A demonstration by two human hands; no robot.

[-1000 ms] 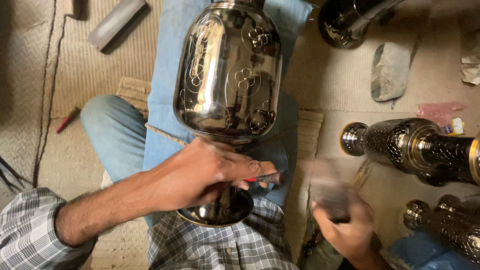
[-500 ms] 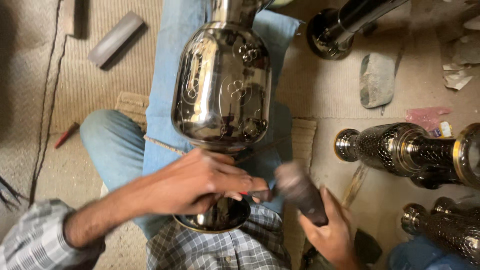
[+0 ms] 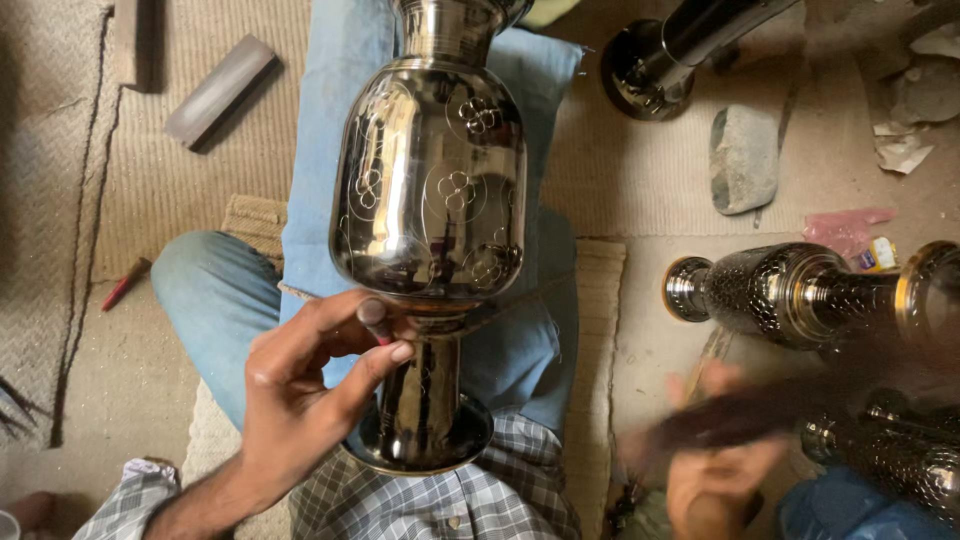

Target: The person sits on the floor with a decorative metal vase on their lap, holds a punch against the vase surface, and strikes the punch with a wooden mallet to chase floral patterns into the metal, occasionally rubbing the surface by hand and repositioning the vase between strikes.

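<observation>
The left hand point(image 3: 300, 400) pinches a small punch point(image 3: 373, 320) against the vase point(image 3: 430, 200); the blurred right hand point(image 3: 715, 470) seemingly grips a hammer point(image 3: 760, 410), so a mistimed blow could slip and dent the metal.

Floor of bare, dusty tan cement point(image 3: 640, 340), partly covered by a ribbed beige woven mat point(image 3: 150, 190) at left and centre. A smaller braided mat point(image 3: 250, 215) lies on it. A grey rectangular block point(image 3: 218, 92) rests on the matting at upper left; a flat grey stone point(image 3: 743, 160) sits at upper right. Crumpled scraps, possibly paper point(image 3: 900, 150), lie near the right edge. Soft daylight, no hard shadows.
</observation>
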